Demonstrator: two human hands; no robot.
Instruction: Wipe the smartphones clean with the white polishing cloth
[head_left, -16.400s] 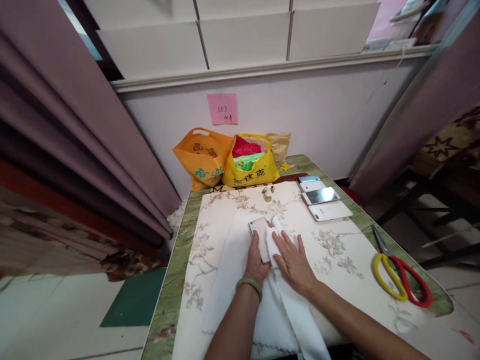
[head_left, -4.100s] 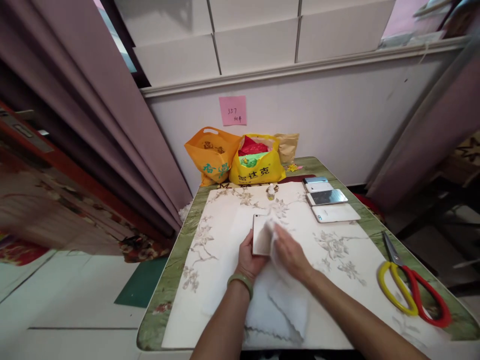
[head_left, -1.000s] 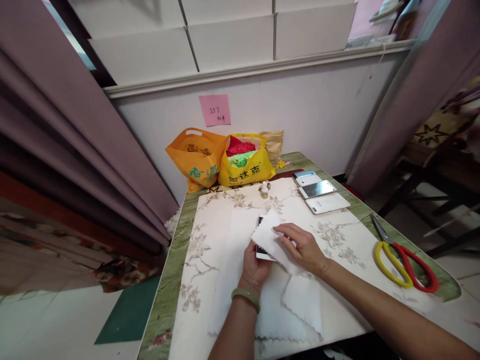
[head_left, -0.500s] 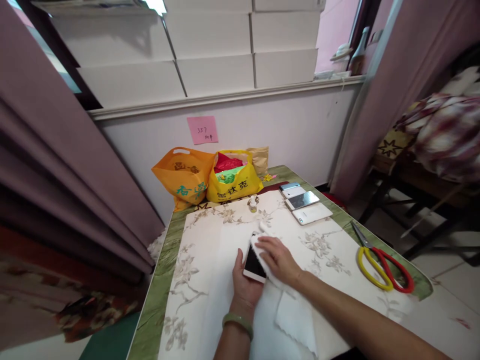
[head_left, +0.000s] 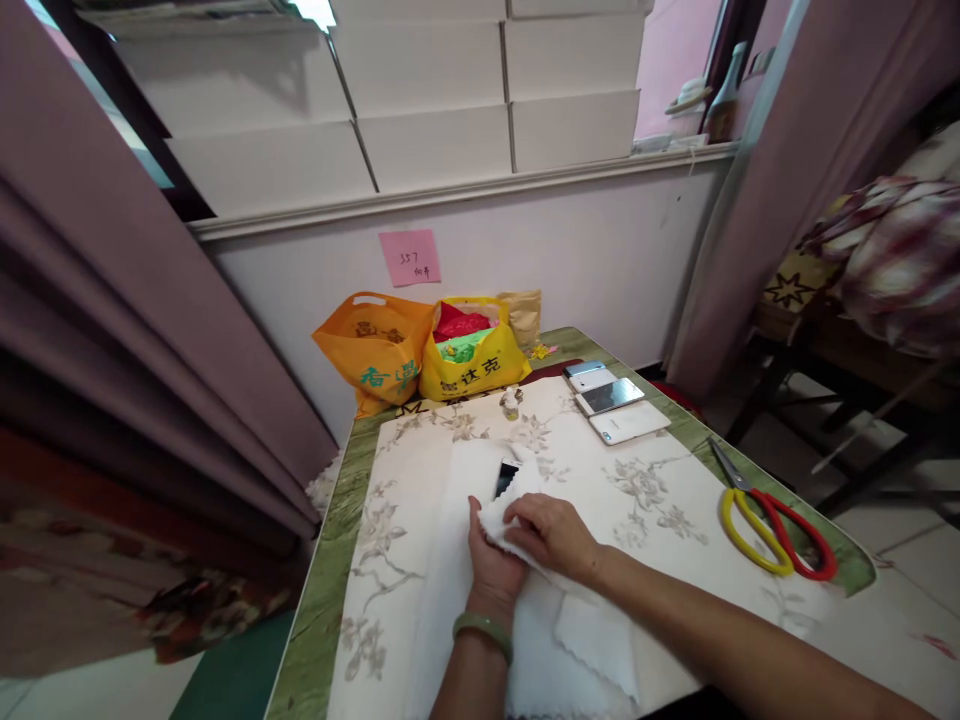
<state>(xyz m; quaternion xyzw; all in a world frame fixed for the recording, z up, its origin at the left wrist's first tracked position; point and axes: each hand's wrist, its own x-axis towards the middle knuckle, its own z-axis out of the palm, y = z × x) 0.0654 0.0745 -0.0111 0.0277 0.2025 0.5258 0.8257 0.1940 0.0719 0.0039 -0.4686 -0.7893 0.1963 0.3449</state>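
Observation:
My left hand (head_left: pixel 491 565), with a green bangle at its wrist, is closed around a white-framed smartphone (head_left: pixel 506 477) with a dark screen. Only the phone's top end shows. A white cloth (head_left: pixel 517 497) with a zigzag edge lies over the rest of it. The fingers of my right hand (head_left: pixel 553 535) are bent and press the cloth onto the phone's lower part. Another white cloth (head_left: pixel 596 650) lies spread on the table near my forearms.
Several phones (head_left: pixel 628 423) lie at the table's back right. Scissors (head_left: pixel 772 530) with red and yellow handles lie at the right edge. A small bottle (head_left: pixel 511 403) stands before an orange bag (head_left: pixel 375 350) and a yellow bag (head_left: pixel 480 370). The patterned tablecloth (head_left: pixel 390 580) covers the table.
My right hand has slid the cloth down along the phone, which now hides its lower screen and frame. The left hand still holds the phone. The view has shifted slightly.

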